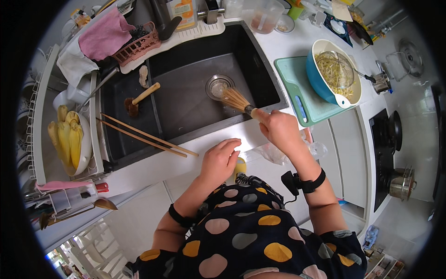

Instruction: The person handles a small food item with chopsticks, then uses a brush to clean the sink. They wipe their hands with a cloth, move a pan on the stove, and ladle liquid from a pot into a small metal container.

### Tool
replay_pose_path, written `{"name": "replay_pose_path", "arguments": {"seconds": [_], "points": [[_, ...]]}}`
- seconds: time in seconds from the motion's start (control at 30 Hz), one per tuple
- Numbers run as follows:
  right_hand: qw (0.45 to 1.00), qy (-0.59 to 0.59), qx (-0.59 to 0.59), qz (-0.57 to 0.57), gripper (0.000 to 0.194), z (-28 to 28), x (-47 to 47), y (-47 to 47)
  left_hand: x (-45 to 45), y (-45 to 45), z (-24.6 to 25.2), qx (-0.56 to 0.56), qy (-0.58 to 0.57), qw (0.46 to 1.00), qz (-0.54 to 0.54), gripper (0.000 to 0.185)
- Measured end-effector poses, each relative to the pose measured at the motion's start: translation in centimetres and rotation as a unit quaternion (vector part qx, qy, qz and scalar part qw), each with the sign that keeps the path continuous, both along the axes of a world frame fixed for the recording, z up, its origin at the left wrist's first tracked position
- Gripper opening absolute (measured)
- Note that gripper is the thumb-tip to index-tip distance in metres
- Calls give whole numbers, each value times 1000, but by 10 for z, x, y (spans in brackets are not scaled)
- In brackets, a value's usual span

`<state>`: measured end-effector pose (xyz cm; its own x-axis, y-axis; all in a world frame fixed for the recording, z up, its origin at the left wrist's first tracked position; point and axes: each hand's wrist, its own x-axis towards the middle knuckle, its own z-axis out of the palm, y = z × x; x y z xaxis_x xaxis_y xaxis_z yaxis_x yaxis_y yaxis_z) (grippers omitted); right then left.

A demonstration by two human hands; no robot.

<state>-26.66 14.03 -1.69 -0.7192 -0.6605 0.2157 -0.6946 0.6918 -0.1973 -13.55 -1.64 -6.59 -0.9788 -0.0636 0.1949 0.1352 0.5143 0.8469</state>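
My right hand grips the handle end of a bamboo whisk brush, whose bristles lie at the drain strainer of the dark sink. Just off the sink's front edge is my left hand, fingers loosely curled, with nothing seen in it; its palm is hidden. A pair of wooden chopsticks lies across the sink's front left part. Beyond them, a brown scrubbing brush with a wooden handle rests in the left section, near a pale, crumpled piece.
Right of the sink, a green cutting board bears a blue colander bowl of bean sprouts with a wire skimmer. A dish rack at the left holds a bowl of peeled corn. A pink basket stands behind the sink.
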Motion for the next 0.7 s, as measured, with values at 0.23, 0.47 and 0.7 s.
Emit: {"name": "replay_pose_path", "arguments": {"seconds": [0.23,0.47,0.7], "points": [[999,1,6,45,25,7,-13,-11,3,-1,-1,18,-4,1000,23,19],[999,-23,-19,30,21,12,-17,-23,7,-4,-1,-2,2,1000,25,22],[993,-46,-29,106,16,8,-41,-31,14,-2,-1,-3,-14,999,40,21]]}}
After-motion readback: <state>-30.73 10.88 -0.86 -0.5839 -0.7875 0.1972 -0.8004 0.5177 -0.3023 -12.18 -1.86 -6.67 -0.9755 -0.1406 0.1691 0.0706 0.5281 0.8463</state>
